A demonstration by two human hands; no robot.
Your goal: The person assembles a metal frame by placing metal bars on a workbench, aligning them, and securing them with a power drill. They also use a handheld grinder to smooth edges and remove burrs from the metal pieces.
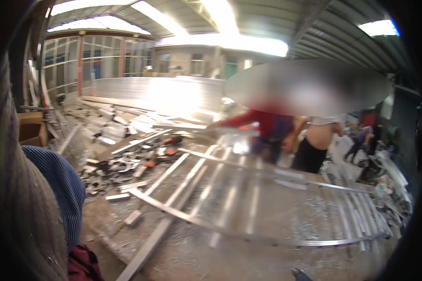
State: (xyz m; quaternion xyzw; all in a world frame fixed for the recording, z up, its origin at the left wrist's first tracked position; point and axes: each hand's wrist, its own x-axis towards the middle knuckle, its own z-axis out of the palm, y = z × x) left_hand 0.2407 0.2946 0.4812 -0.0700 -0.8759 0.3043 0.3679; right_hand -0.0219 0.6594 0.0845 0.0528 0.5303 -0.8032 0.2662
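Neither of my hands can be made out in the head view. Before me lies a long metal frame [197, 220], its two rails joined by several crossbars, on a wide, scuffed work surface [193, 260]. A loose metal bar [146, 247] runs from the bottom edge up to the frame's near rail and seems to pass beneath it. Small metal shavings [313, 214] are scattered between the rails at the right. Short metal offcuts [117, 197] lie left of the frame. A small dark blue shape [300, 275] shows at the bottom edge; what it is I cannot tell.
A heap of metal scraps [126, 167] covers the left side. Across the frame stand a person in red [267, 126] and another in dark trousers [307, 154]. A cardboard box [31, 130] and striped blue fabric [61, 189] are at left. More profiles [394, 168] are piled right.
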